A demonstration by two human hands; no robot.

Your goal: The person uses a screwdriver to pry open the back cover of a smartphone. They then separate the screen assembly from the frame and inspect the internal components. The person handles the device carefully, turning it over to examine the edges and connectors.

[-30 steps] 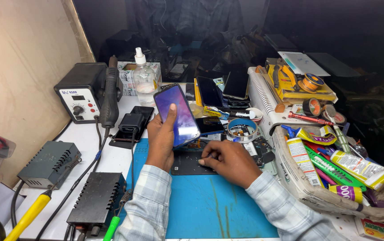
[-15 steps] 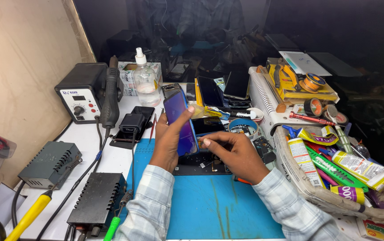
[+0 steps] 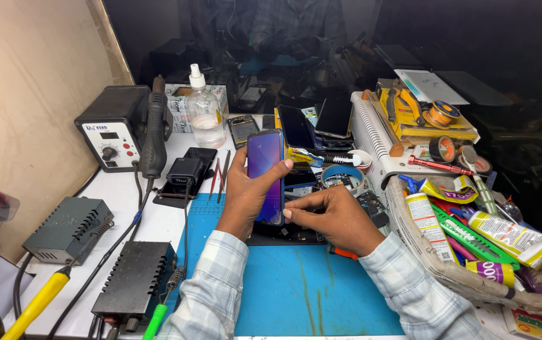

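Observation:
My left hand (image 3: pixel 244 196) holds a smartphone (image 3: pixel 265 165) upright over the blue work mat (image 3: pixel 296 289), its purple-blue glossy back showing, thumb across its right edge. My right hand (image 3: pixel 337 216) touches the phone's lower right corner with its fingertips, pinching at the edge. A dark opened phone part (image 3: pixel 286 236) lies flat on the mat just under both hands. Whether the right hand holds a small tool I cannot tell.
A hot-air rework station (image 3: pixel 113 129) with its handle stands at the left, with a spray bottle (image 3: pixel 205 113), tweezers (image 3: pixel 218 176), and two dark power boxes (image 3: pixel 133 277). More phones (image 3: pixel 315 119) lie behind. A basket of glue tubes (image 3: pixel 466 245) fills the right.
The phone has turned from tilted and flat-facing to upright and edge-on. My right hand has risen from the mat to the phone's lower right corner.

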